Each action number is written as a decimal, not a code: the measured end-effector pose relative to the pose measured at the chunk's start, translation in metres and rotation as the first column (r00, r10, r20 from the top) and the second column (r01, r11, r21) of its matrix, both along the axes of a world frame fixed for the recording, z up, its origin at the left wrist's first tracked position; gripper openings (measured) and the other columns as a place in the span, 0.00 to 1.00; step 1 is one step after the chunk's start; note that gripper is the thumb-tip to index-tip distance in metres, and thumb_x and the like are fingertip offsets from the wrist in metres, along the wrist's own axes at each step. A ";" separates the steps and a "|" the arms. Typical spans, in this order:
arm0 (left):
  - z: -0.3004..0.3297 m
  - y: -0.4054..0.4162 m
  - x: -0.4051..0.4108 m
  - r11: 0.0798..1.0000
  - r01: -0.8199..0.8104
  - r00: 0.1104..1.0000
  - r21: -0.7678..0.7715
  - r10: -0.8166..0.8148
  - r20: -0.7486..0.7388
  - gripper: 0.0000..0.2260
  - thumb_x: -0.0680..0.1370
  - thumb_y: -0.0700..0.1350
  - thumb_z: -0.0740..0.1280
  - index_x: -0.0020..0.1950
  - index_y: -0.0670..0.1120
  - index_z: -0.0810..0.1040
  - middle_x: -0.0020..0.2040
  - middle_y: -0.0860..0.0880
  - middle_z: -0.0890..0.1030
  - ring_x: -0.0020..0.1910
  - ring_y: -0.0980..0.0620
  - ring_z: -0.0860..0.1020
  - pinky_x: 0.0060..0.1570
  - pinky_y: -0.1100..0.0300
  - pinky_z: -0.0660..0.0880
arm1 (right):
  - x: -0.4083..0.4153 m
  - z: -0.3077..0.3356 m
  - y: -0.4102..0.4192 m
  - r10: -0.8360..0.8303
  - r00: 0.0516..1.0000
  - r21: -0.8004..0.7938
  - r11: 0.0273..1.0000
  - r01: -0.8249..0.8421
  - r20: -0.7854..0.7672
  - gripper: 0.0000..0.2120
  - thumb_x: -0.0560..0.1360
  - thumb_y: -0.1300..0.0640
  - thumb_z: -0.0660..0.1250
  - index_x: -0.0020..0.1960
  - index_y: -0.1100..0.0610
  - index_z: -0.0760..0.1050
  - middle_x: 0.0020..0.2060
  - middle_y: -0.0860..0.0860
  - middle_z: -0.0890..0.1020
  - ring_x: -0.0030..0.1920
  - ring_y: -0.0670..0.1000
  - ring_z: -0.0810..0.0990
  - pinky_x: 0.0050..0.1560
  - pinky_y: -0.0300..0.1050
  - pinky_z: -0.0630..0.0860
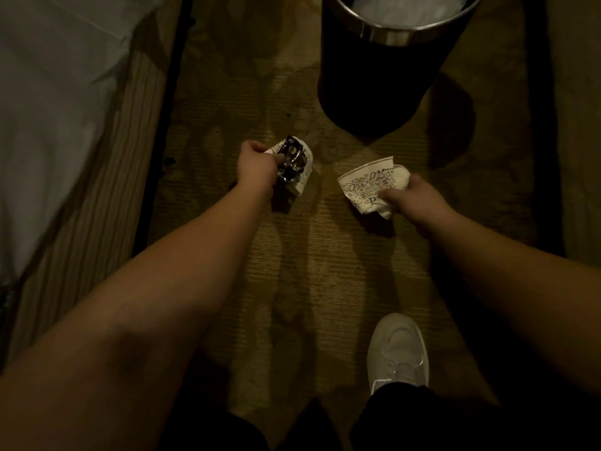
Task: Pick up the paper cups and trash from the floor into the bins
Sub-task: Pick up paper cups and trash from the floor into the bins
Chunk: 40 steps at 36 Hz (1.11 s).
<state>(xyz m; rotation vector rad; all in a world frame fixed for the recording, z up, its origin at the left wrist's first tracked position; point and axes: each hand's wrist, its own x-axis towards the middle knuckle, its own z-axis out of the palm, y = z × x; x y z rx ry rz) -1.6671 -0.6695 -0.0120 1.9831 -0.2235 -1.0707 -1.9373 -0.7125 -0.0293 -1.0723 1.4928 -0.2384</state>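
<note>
Left hand (257,162), right hand (419,198) clenched

White paper cup (367,187) with black doodle print, glossy black wrapper (291,161), black bin (374,76) – silver rim, white shoe (398,349)

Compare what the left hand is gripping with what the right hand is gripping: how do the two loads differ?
The left hand grips a paper cup together with a dark, shiny crumpled wrapper; the right hand grips a crushed paper cup with nothing dark on it. The left cup is mostly hidden by the wrapper and hand; the right cup shows its black doodle print and rim clearly. Both cups are white and printed, and both lie short of the bin.
</note>
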 end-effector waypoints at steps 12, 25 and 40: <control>0.100 -0.025 -0.004 0.958 0.079 0.997 -0.274 -0.083 -0.002 0.11 0.76 0.34 0.69 0.56 0.45 0.78 0.52 0.45 0.82 0.50 0.45 0.83 0.52 0.48 0.82 | 0.006 0.119 -0.013 0.000 0.999 -0.376 0.926 0.018 0.047 0.23 0.76 0.54 0.70 0.69 0.50 0.68 0.53 0.43 0.79 0.50 0.42 0.79 0.51 0.41 0.75; 0.197 -0.160 -0.034 0.881 0.284 0.921 -0.378 -0.140 0.365 0.12 0.77 0.39 0.69 0.59 0.49 0.76 0.54 0.50 0.79 0.52 0.52 0.79 0.53 0.53 0.81 | 0.024 0.234 -0.150 -0.076 0.994 -0.779 0.627 -0.009 -0.072 0.24 0.75 0.56 0.69 0.68 0.59 0.66 0.56 0.48 0.74 0.55 0.44 0.74 0.45 0.27 0.70; 0.161 -0.216 -0.059 0.880 0.474 0.714 0.037 -0.409 0.568 0.30 0.75 0.53 0.73 0.73 0.45 0.66 0.72 0.44 0.66 0.70 0.45 0.67 0.65 0.53 0.68 | 0.067 0.194 -0.221 0.191 0.637 -0.371 0.676 -0.637 -0.746 0.47 0.71 0.41 0.74 0.79 0.55 0.52 0.74 0.59 0.64 0.72 0.63 0.65 0.70 0.61 0.64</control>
